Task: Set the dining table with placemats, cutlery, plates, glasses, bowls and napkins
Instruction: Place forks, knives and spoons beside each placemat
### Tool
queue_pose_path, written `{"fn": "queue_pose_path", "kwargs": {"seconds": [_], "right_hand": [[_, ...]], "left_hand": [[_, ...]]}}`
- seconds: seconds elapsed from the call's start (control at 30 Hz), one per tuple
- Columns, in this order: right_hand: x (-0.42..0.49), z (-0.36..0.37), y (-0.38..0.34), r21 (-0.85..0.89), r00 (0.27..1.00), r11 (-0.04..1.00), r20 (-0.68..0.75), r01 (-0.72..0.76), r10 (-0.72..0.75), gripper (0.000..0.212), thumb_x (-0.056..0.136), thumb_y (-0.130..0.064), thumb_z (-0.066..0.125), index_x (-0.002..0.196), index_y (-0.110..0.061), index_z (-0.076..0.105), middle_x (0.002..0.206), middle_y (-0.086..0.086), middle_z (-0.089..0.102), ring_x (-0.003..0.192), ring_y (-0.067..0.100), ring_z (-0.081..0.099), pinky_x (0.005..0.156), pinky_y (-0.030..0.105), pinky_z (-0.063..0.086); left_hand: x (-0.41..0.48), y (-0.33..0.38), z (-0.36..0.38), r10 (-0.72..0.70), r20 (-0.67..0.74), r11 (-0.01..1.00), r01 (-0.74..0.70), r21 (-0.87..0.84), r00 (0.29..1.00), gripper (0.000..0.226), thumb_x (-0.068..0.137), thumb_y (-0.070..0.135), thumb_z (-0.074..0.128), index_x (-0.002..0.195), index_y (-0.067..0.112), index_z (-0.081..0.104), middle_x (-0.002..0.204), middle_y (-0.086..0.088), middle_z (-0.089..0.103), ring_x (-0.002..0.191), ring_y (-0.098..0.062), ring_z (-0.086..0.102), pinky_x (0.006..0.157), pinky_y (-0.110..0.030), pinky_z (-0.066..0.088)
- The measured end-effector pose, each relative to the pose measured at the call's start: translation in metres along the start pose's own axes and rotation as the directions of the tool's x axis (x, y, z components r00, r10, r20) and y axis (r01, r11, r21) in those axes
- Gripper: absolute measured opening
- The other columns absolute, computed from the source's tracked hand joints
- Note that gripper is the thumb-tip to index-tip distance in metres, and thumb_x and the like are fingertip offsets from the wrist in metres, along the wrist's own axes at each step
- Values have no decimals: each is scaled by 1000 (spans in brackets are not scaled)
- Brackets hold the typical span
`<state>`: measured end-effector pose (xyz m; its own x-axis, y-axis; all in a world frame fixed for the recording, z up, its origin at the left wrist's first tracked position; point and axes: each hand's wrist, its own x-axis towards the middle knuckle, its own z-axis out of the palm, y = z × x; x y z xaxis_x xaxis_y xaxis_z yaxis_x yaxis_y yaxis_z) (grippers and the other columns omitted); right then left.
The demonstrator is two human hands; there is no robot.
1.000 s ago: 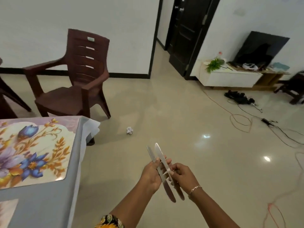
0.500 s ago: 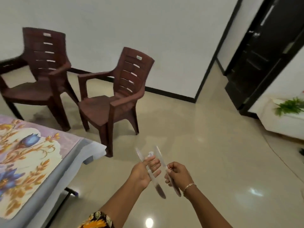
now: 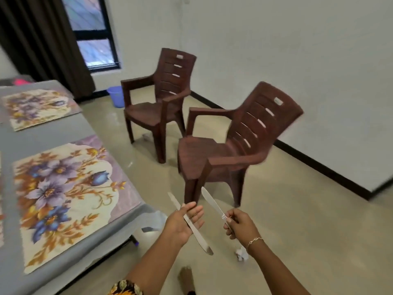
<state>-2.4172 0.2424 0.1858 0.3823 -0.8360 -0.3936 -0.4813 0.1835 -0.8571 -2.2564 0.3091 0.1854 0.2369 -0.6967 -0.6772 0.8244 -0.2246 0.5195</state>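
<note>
**Beside the table, a knife in each hand**

Beside the table (image 3: 53,133), just off its near corner and over the floor, I am at the cutlery step. Two flowered mats are down: the near placemat (image 3: 70,199) close on my left and the far placemat (image 3: 38,107) further along the same side. I see no plate, glass, bowl or napkin on the stretch of table in view, so I judge the setting barely begun.

My left hand (image 3: 182,222) has the left knife (image 3: 200,237) lying aslant across its fingers, with the thumb pressing it down near the middle. The fingers are almost straight, so this is a light pinch, not a fist. The knife's broad end points down toward me.

My right hand (image 3: 241,226) has its fingers curled round the lower end of the right knife (image 3: 213,202), whose tip points up toward the near chair (image 3: 234,150). The two knives are apart and both are in the air, near the table's edge but not over it.

Next I should turn left and lay one knife straight alongside the near placemat. That calls for a firmer hold on the left knife, since I think it could slip from so loose a pinch.
</note>
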Motion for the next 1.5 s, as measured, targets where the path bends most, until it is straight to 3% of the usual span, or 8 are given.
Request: {"fn": "queue_pose_path", "kwargs": {"seconds": [0.13, 0.47, 0.83, 1.0, 1.13, 1.3, 1.4, 1.5], "right_hand": [[89, 19, -43, -95, 990, 993, 130, 67, -54, 21, 92, 0, 44, 78, -14, 51, 61, 2, 56, 43, 5, 48, 44, 17, 39], [258, 105, -166, -177, 876, 963, 471, 205, -100, 23, 93, 0, 46, 75, -13, 50, 59, 3, 52, 47, 11, 45, 43, 18, 38], [377, 255, -275, -229, 514, 795, 850, 561, -118, 23, 89, 6, 42, 80, -13, 52, 64, 5, 57, 51, 12, 47, 44, 15, 40], [393, 314, -312, -220, 369, 721, 928, 657, -53, 28, 86, 9, 42, 72, -13, 50, 61, 7, 56, 49, 12, 47, 43, 18, 37], [396, 366, -330, -221, 296, 657, 955, 721, -4, 29, 83, 14, 44, 69, -10, 51, 65, 12, 53, 39, 3, 50, 39, 17, 36], [383, 435, -343, -145, 168, 512, 986, 847, 1, 19, 82, 7, 55, 74, -9, 62, 81, 9, 59, 75, 19, 54, 70, 29, 49], [369, 471, -348, -144, 123, 424, 989, 894, 77, 14, 86, 3, 52, 93, -2, 63, 90, 14, 63, 75, 20, 56, 67, 26, 47], [355, 498, -348, -163, 121, 429, 985, 889, 125, 17, 86, 5, 50, 83, -9, 59, 89, 13, 60, 73, 23, 58, 68, 30, 51]], "left_hand": [[53, 60, -4, 74, -79, 991, -83, -108, 994, 24, 101, 14, 38, 95, 0, 56, 104, -21, 61, 102, -33, 56, 88, -45, 43], [119, 205, -31, 220, -314, 893, -320, -316, 924, 21, 100, 12, 38, 92, 0, 53, 104, -21, 58, 93, -30, 57, 75, -41, 46], [128, 292, -76, 252, -698, 584, -681, -442, 670, 16, 95, 8, 45, 87, 0, 58, 82, -16, 59, 74, -28, 58, 71, -35, 47], [127, 311, -94, 191, -820, 461, -787, -410, 539, 18, 97, 9, 42, 93, 1, 57, 82, -18, 68, 62, -27, 68, 60, -32, 55], [122, 320, -109, 161, -866, 371, -842, -392, 474, 18, 97, 12, 43, 91, 2, 58, 94, -19, 65, 79, -29, 64, 67, -36, 52], [121, 332, -143, 116, -892, 283, -876, -391, 436, 17, 95, 8, 45, 92, 1, 59, 94, -19, 63, 84, -30, 60, 70, -38, 50], [124, 342, -166, 86, -911, 230, -898, -376, 404, 18, 97, 9, 43, 97, -1, 58, 85, -17, 67, 82, -29, 61, 67, -38, 52], [126, 348, -185, 47, -921, 185, -910, -372, 386, 19, 97, 11, 43, 96, -1, 59, 76, -15, 71, 66, -26, 70, 70, -38, 52]]}}
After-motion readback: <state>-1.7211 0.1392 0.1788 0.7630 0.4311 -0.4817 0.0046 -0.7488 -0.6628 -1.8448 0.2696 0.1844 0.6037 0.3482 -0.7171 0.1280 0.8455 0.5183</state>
